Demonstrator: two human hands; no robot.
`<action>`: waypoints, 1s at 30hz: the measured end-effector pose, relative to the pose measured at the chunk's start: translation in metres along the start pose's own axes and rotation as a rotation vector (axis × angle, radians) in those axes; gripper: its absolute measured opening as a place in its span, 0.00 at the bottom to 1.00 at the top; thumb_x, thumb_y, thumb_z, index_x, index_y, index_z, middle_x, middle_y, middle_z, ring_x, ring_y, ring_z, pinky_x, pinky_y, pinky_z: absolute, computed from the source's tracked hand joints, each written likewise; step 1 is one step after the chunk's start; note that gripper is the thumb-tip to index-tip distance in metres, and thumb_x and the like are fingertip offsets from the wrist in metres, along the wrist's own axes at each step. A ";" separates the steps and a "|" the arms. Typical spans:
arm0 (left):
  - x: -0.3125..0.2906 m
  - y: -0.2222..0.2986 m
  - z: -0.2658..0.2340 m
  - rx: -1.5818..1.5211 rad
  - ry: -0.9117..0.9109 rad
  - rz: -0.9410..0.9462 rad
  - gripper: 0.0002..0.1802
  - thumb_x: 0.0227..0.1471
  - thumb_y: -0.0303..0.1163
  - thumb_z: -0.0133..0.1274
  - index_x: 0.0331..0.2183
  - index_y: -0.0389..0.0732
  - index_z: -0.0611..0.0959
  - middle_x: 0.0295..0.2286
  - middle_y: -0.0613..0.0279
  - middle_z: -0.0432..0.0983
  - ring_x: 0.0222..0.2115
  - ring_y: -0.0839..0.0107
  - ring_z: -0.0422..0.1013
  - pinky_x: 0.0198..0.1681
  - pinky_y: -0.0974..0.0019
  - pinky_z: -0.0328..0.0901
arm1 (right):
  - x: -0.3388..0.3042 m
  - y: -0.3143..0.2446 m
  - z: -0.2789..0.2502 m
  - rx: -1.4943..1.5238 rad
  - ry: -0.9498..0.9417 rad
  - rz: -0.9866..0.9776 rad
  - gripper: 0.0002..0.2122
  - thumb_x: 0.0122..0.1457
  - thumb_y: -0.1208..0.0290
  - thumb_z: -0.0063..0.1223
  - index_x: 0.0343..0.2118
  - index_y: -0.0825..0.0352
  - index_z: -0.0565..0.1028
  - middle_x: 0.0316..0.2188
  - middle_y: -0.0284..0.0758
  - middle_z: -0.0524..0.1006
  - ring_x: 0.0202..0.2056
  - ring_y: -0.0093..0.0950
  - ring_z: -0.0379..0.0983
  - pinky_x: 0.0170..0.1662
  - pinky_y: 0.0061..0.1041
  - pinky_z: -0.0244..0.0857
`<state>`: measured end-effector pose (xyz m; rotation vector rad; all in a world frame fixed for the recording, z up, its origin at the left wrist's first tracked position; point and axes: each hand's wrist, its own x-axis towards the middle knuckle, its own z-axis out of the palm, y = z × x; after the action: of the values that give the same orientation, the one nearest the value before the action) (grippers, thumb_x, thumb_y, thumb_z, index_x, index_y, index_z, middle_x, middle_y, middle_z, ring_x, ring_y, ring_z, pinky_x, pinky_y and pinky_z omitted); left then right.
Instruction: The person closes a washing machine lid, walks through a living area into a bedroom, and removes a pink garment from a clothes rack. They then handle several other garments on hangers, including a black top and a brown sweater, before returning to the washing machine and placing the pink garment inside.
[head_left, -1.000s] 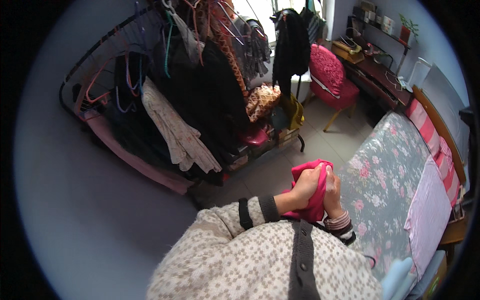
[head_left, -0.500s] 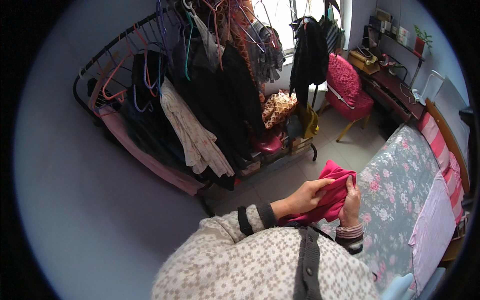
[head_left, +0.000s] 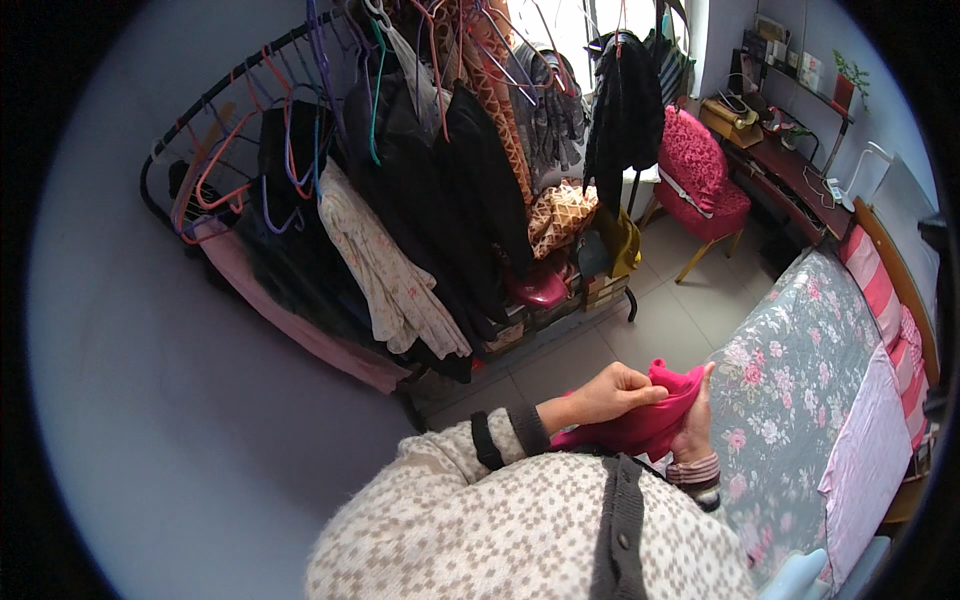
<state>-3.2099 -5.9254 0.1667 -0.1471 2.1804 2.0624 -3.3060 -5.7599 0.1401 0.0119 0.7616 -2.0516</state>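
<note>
A bright pink piece of folded cloth (head_left: pixel 640 428) is held up in front of my body; its folds do not show what kind of garment it is. My left hand (head_left: pixel 612 394) comes from the left and pinches the cloth's upper fold between thumb and fingers. On the other side, my right hand (head_left: pixel 698 425) grips the cloth's right end, thumb pointing up along the edge, with its fingers mostly behind the fabric. The lower part of the cloth hangs against the front of my spotted cardigan (head_left: pixel 450 540).
A clothes rack (head_left: pixel 240 75) with hangers and dark garments stands ahead to the left. A floral bedspread (head_left: pixel 790 390) covers the bed on the right. Beyond are a pink chair (head_left: pixel 700 175) and a dark desk (head_left: pixel 785 180); tiled floor (head_left: pixel 665 320) lies between rack and bed.
The cloth's raised top has sunk lower and bunched up. My left hand has closed into a tighter pinch; my right hand has turned and dropped slightly.
</note>
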 end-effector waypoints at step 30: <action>-0.207 0.102 -0.207 -0.111 1.625 0.531 0.31 0.56 0.40 0.50 0.54 0.28 0.69 0.50 0.48 0.70 0.48 0.60 0.68 0.54 0.64 0.61 | -0.002 -0.017 0.000 -0.005 0.060 -0.048 0.18 0.66 0.50 0.39 0.27 0.57 0.70 0.25 0.26 0.73 0.29 0.24 0.75 0.40 0.31 0.73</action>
<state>-3.0289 -6.1306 0.3126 -2.0902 2.9390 2.7289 -3.3176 -5.7512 0.1491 0.0532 0.8104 -2.1029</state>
